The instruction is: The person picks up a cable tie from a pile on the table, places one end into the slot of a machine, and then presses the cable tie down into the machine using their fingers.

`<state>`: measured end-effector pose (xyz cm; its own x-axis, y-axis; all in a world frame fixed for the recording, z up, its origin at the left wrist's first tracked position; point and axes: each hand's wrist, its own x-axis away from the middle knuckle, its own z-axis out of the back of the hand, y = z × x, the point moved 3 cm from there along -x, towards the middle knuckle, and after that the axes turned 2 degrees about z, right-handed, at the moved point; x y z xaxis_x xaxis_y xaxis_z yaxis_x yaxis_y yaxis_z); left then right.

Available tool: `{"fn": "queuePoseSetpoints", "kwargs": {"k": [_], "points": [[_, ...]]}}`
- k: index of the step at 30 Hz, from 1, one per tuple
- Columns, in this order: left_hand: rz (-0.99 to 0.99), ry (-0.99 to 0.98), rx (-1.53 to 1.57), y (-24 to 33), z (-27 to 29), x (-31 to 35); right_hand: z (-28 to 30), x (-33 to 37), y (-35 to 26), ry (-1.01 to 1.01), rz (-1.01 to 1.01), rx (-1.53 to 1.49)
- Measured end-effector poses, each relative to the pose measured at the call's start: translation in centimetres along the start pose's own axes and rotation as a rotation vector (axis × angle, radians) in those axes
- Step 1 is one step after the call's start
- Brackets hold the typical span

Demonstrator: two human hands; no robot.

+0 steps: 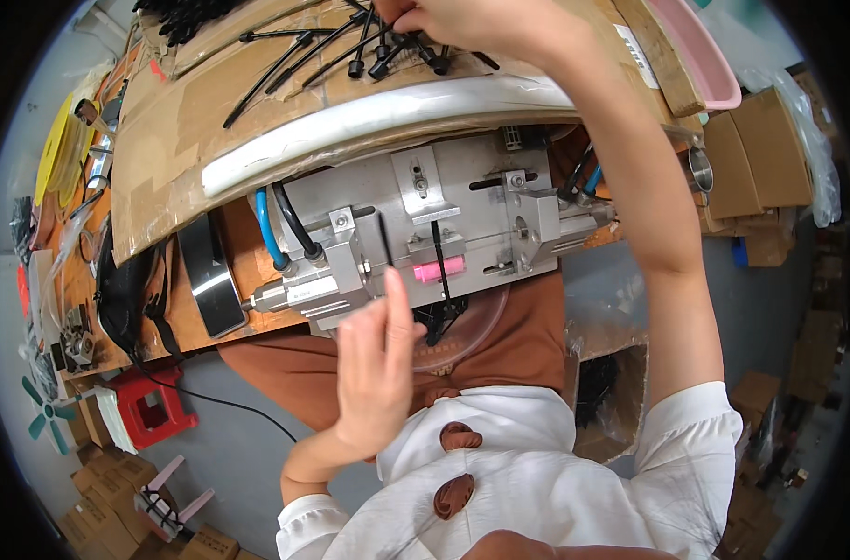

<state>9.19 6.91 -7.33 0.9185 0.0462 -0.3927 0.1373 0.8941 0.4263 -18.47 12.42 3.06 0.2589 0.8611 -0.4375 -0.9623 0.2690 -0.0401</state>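
Note:
My left hand [376, 359] is raised in front of the metal fixture [304, 210], its fingers closed on a thin black rod [385, 238] that points up past the index fingertip. Another black rod [440, 252] lies across the fixture, beside a small pink cylinder [440, 269]. At the far side of the bench, my right hand [458, 21] reaches into a loose pile of black rods [322, 61] with thicker, knobbed ends. Its fingers are pinched at one of these rods; the upper edge of the picture cuts off part of the grip.
A white padded roll [378, 114] edges the cardboard [173, 149] behind the fixture. Blue and black hoses [266, 229] run into its left side. A dark phone-like slab [212, 275] lies at left. Below are a clear round tray [486, 322] on my lap and a red stool [154, 408].

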Motion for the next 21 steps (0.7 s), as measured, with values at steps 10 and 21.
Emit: {"fn": "queuePoseSetpoints", "kwargs": {"k": [10, 21], "points": [[-0.019, -0.103, -0.107, 2.4, -3.7, 1.1, 6.0, 6.1, 2.6, 0.484, -0.374, -1.146], [0.032, -0.139, -0.139, 2.7, -5.5, 0.2, 8.2, 14.3, -4.0, 0.797, -0.42, -0.915]]}}
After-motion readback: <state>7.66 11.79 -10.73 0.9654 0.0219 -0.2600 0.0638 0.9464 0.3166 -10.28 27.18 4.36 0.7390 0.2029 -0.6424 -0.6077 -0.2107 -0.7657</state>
